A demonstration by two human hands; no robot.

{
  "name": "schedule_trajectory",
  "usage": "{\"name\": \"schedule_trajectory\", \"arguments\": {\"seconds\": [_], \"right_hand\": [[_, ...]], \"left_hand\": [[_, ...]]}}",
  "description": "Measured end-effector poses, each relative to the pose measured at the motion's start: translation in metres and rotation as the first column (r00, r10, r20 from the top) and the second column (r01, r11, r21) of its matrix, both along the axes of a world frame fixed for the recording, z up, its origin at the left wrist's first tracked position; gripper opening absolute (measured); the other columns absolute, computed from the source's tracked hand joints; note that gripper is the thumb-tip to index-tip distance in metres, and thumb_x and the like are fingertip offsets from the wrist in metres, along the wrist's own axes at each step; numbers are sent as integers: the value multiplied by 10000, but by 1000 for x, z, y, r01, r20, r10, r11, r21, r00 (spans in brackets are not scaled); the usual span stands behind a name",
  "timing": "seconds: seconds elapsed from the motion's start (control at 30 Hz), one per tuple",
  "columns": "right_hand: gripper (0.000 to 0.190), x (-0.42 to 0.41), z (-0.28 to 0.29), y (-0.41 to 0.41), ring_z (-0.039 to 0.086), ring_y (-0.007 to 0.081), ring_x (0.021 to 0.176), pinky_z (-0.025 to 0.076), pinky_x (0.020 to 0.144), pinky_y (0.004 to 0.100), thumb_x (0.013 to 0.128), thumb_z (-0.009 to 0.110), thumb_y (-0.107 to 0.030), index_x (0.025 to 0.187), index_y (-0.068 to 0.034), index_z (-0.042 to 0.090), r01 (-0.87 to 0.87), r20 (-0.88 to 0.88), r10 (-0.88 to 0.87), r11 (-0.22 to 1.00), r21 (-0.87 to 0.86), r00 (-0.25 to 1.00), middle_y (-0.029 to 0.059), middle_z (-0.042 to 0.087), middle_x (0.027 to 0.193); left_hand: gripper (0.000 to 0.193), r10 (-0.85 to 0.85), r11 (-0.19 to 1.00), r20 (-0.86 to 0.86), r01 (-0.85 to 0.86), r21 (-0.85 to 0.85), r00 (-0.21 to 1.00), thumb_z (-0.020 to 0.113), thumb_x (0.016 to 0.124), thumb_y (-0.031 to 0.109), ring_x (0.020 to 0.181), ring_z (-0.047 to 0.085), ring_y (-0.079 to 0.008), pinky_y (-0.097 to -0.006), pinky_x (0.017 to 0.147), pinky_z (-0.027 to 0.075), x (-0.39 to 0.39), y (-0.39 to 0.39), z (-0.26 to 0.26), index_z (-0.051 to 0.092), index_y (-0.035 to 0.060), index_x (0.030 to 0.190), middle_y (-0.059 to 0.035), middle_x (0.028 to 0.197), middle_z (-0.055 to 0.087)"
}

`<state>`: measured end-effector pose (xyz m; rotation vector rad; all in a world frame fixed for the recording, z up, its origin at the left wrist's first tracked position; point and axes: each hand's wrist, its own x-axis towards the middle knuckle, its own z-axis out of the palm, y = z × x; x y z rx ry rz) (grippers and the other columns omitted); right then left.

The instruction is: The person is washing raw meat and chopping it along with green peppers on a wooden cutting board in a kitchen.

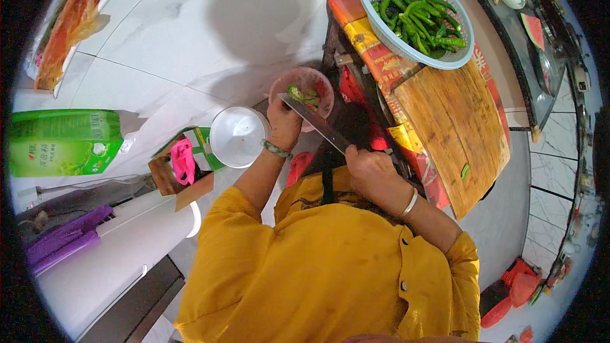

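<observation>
My right hand point(374, 174) grips the handle of a kitchen knife point(317, 123). The blade slants up and left over a pink plastic bin point(280, 81), its tip by the fingers of my left hand point(284, 121). My left hand is at the bin's near left rim; its fingers are partly hidden, so I cannot tell if it holds anything. Green vegetable pieces point(305, 95) show in the bin behind the blade. To the right, a wooden cutting board point(452, 128) bears one small green pepper piece point(465, 171). Beyond it, a light blue plastic colander point(369, 5) holds many green chili peppers point(419, 19).
A white round bucket point(238, 137) stands left of my left forearm. Further left are a cardboard box point(194, 195) with a pink plastic bag point(183, 162) and a green package point(66, 143). At the right, a dark counter point(519, 47) holds a watermelon slice point(533, 31).
</observation>
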<state>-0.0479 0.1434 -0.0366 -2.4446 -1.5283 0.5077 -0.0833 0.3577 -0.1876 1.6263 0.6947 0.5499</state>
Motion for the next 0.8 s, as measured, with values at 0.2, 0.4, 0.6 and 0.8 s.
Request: {"name": "schedule_trajectory", "arguments": {"seconds": [0.2, 0.4, 0.6, 0.8], "right_hand": [[287, -3, -12, -2, 603, 265, 518, 475, 436, 348, 659, 581, -88, 910, 29, 505, 0, 215, 7, 999, -33, 977, 126, 574, 599], [268, 3, -8, 5, 615, 241, 521, 484, 433, 338, 694, 563, -113, 911, 39, 524, -8, 137, 16, 998, -62, 990, 126, 586, 585], [205, 11, -21, 1, 620, 251, 519, 502, 453, 342, 713, 533, -103, 861, 38, 530, -34, 139, 37, 999, -18, 990, 139, 591, 567], [214, 16, -23, 3, 617, 257, 516, 497, 449, 351, 712, 516, -84, 884, 44, 527, -42, 89, 46, 998, -45, 995, 141, 593, 572]], "left_hand": [[283, 44, 990, 25, -40, -134, 999, 658, 739, 116, 780, 587, -126, -270, 680, 472, 4, -9, 20, 614, -14, 986, -59, 886, 653], [248, -35, 975, -147, 66, 212, 989, 605, 747, 83, 797, 609, -171, -303, 714, 481, -1, 1, 10, 605, -19, 973, -102, 900, 654], [243, -157, 988, -156, 155, -20, 975, 532, 787, 68, 844, 605, -196, -309, 756, 478, -5, 16, 4, 586, -12, 1010, -103, 942, 637], [174, -47, 828, 54, 69, -557, 997, 500, 792, 43, 697, 570, -156, -269, 620, 460, 1, 24, 0, 613, 5, 918, -67, 808, 611]]}}
